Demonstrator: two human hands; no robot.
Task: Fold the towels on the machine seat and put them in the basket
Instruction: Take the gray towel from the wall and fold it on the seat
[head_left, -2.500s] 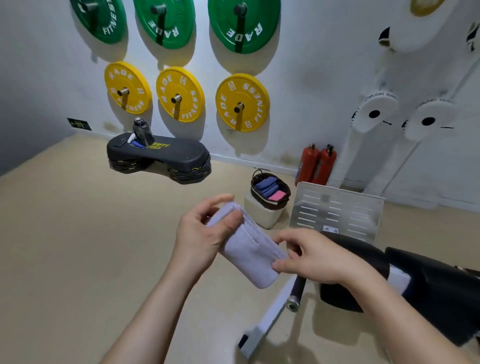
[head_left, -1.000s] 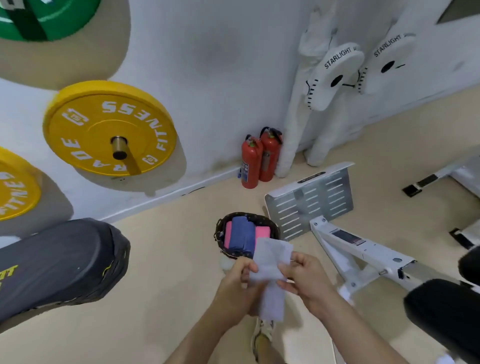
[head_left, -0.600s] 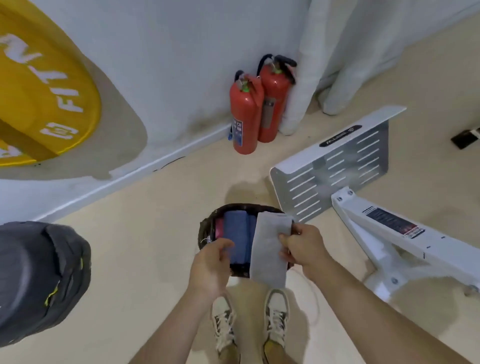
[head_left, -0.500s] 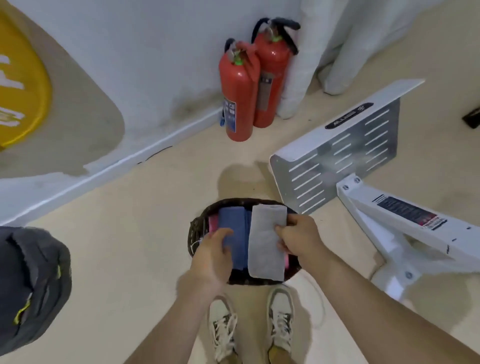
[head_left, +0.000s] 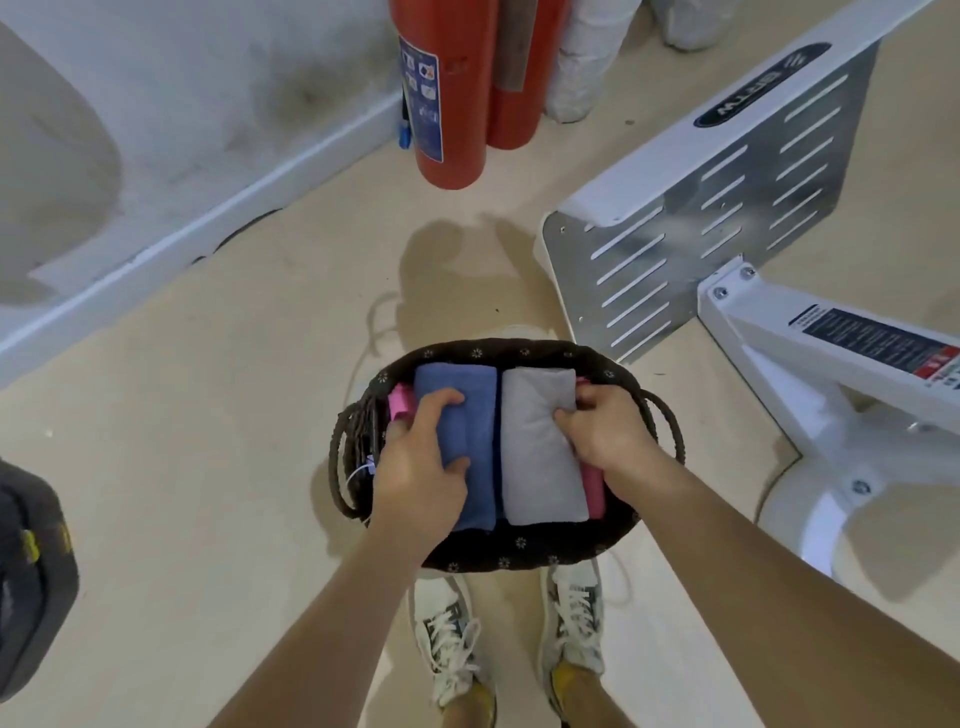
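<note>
The basket (head_left: 519, 552), dark and woven with a rope handle at each end, stands on the floor (head_left: 208, 415) just ahead of the person's shoes (head_left: 451, 652); a white rim shows under its far edge. Inside it, two folded towels lie side by side and touching, long sides running from the far rim to the near rim; the blue towel (head_left: 480, 410) fills the left half, the grey towel (head_left: 537, 473) the right half. A pink towel (head_left: 400, 404) peeps out between the blue one and the left rim; a pink edge (head_left: 593, 491) shows between the grey one and the right rim, and whether the two belong to one cloth cannot be told.

The left hand (head_left: 421, 467) lies on the blue towel with fingers curled over its left side and thumb set on its top, gripping it; the right hand (head_left: 609, 436) is curled at the grey towel's right edge, thumb pressed into the cloth and fingertips tucked at that edge, pinching it. Both forearms reach in over the near rim.

Beyond the basket, two red extinguishers (head_left: 452, 104) stand against the wall (head_left: 182, 78) at the floor's far edge. To the right, a slotted metal footplate (head_left: 727, 208) on a white frame (head_left: 831, 374) stands near the basket's right end. A dark padded block (head_left: 26, 571) sits at the left edge of the view, well apart from the basket.
</note>
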